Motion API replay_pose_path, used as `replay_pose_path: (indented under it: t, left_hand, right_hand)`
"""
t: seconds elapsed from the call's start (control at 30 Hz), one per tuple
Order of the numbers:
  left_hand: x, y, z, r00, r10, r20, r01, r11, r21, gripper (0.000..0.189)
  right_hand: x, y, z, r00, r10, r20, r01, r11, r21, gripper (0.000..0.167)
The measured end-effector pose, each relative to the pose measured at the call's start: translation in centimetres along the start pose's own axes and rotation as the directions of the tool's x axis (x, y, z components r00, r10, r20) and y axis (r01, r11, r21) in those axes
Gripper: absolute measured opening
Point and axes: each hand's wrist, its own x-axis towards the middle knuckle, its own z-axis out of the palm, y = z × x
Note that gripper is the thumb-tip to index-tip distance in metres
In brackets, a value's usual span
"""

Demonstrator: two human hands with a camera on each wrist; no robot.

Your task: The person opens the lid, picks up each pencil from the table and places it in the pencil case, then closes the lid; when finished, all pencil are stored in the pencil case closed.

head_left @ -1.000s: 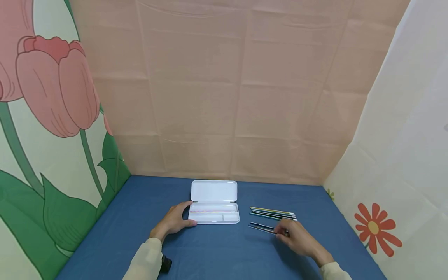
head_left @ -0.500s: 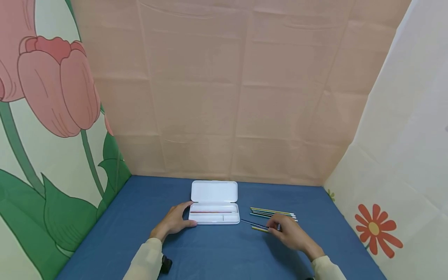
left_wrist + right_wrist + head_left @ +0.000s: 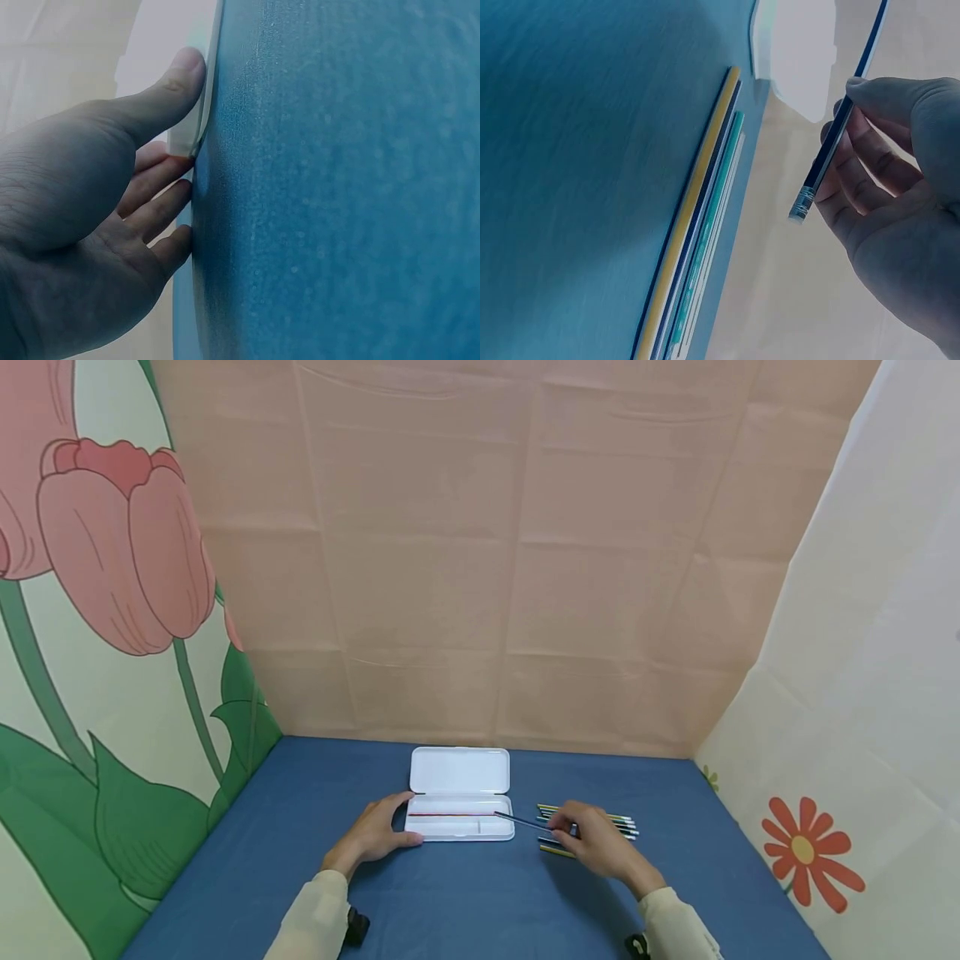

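Note:
A white pencil case (image 3: 460, 770) lies on the blue cloth with its lid raised toward the back. Inside its tray is a thin red pencil (image 3: 450, 815). My left hand (image 3: 371, 837) grips the case's left end, thumb at the front wall and forefinger at the back corner. In the left wrist view the thumb lies along the case's edge (image 3: 206, 112). Between thumb and fingers my right hand (image 3: 597, 843) pinches a dark blue pencil (image 3: 838, 135) near its eraser end. The pencil slants left, its far end over the case's right part.
Several pencils (image 3: 626, 825) lie side by side right of the case, partly behind my right hand. Nearer me lie a yellow pencil (image 3: 557, 851) and a dark one. A tan cloth wall (image 3: 495, 568) stands at the back, with flowered sheets (image 3: 847, 710) at the sides.
My right hand has picked up the dark blue pencil from the front pencils and moved it left and back, over the case. The left hand stays on the case.

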Motion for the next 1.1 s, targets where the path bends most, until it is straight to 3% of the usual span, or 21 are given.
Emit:
replay_pose_path:
  t: [0.6, 1.1]
  left_hand:
    - [0.2, -0.1, 0.1, 1.000, -0.020, -0.001, 0.020, 1.000, 0.006, 0.090]
    - [0.3, -0.1, 0.0, 1.000, -0.009, 0.001, 0.009, 1.000, 0.023, 0.090]
  right_hand:
    - [3.9, -1.3, 2.7, 0.998, -0.044, -0.048, 0.044, 0.999, -0.001, 0.008]
    - [7.3, -2.5, 5.1, 0.999, -0.030, 0.017, 0.030, 0.999, 0.038, 0.009]
